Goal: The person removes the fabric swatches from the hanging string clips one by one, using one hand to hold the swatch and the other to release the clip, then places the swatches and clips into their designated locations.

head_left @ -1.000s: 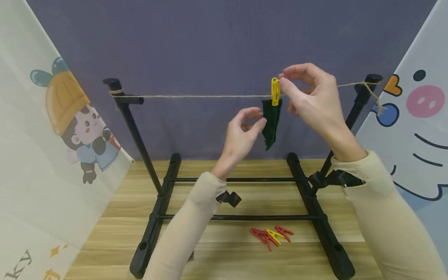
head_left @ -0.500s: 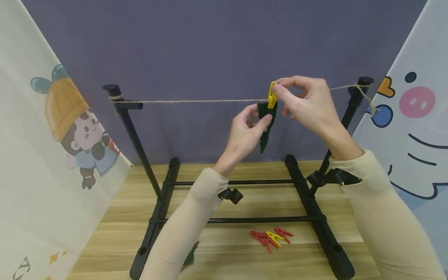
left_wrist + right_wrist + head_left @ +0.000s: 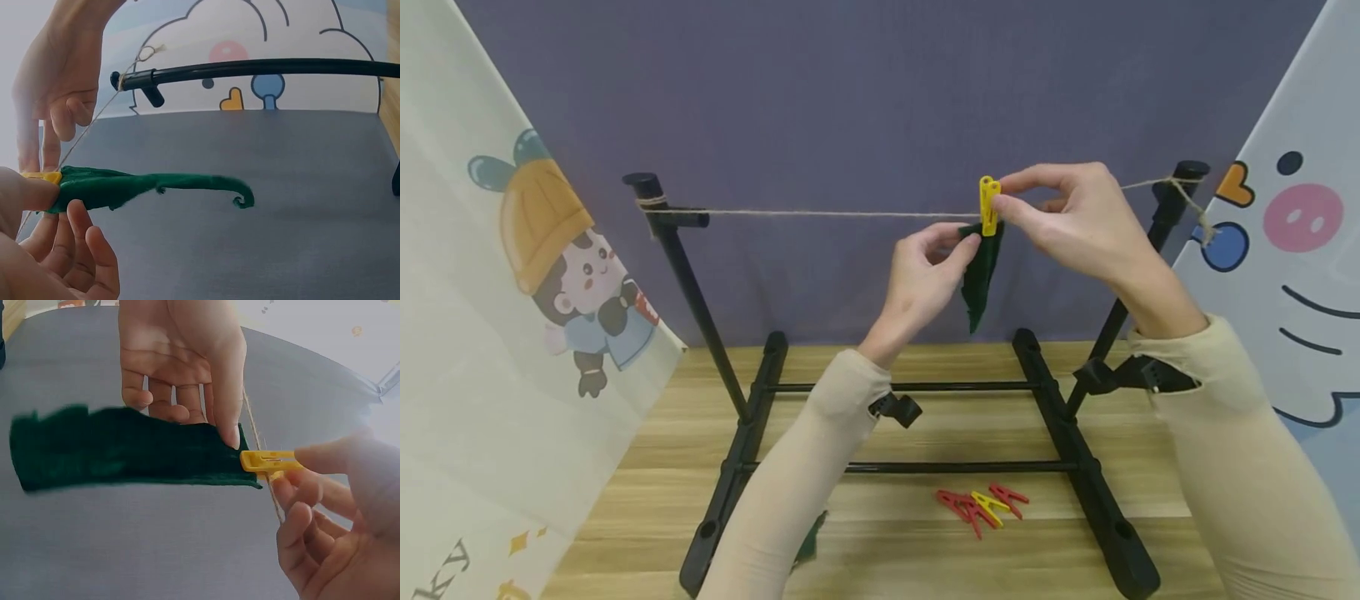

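A dark green strip of cloth (image 3: 979, 279) hangs at the twine line (image 3: 820, 213), its ragged lower end dangling free. Over its top edge sits a yellow clothespin (image 3: 989, 207), placed at the twine. My right hand (image 3: 1078, 217) pinches the clothespin's upper end between thumb and fingers. At the cloth's top left corner, my left hand (image 3: 925, 279) grips the fabric, thumb in front and fingers behind. The right wrist view shows the clothespin (image 3: 269, 460) biting the cloth (image 3: 131, 453) beside the twine. In the left wrist view the cloth (image 3: 150, 182) tapers to a curled tip.
The twine runs between two black posts (image 3: 696, 300) of a stand on a wooden table (image 3: 880, 554). Several red and yellow clothespins (image 3: 983, 507) lie by the stand's front bar. Another green cloth piece (image 3: 810, 542) is partly hidden by my left forearm. Printed cartoon panels flank both sides.
My left hand has closed on the cloth's top corner, which it was only beside one second ago. The right hand stays at the clothespin, which has turned and sunk slightly.
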The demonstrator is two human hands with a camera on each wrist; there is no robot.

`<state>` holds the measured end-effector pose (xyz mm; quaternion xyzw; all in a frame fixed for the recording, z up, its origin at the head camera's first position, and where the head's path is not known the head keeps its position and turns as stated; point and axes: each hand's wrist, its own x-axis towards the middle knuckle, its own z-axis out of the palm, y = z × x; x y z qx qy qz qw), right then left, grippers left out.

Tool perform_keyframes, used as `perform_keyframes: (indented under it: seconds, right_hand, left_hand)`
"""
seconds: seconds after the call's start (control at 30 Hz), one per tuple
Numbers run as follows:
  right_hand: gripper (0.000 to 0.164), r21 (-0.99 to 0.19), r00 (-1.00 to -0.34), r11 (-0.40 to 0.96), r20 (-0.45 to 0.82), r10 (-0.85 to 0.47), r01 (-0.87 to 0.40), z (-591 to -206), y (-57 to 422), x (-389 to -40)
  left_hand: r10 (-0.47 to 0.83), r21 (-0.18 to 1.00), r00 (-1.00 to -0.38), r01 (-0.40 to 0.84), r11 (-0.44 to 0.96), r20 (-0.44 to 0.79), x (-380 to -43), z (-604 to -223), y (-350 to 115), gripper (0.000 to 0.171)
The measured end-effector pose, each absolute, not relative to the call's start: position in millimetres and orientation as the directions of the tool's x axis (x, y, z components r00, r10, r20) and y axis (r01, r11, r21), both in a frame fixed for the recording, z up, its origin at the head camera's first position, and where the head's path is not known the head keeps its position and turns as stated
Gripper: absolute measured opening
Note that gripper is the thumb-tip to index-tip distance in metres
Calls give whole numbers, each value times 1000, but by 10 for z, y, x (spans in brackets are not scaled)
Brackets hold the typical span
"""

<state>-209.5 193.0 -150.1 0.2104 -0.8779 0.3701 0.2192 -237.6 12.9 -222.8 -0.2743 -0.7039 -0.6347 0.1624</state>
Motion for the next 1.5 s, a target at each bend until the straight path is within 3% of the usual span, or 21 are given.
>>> perform_keyframes:
  seconds: [0.57,1.0,1.5]
  right_hand:
    - [33,-617,-812,571,560,-165,-542,-1491,1860,-2054]
    - [32,-529,-785,642,588,-193,-555,-1521,1944,-2085]
    - [23,-486,-659,605,747,-85,-630,-1496,1755,-1896]
  left_hand:
    - [142,823,-815,569,13,561,-2462,-2264,110,20]
    - [152,827,-817,562,-1,556,-2474,-2289,73,21]
    - [155,834,-823,552,-6,546,-2178,-2092,-1,20]
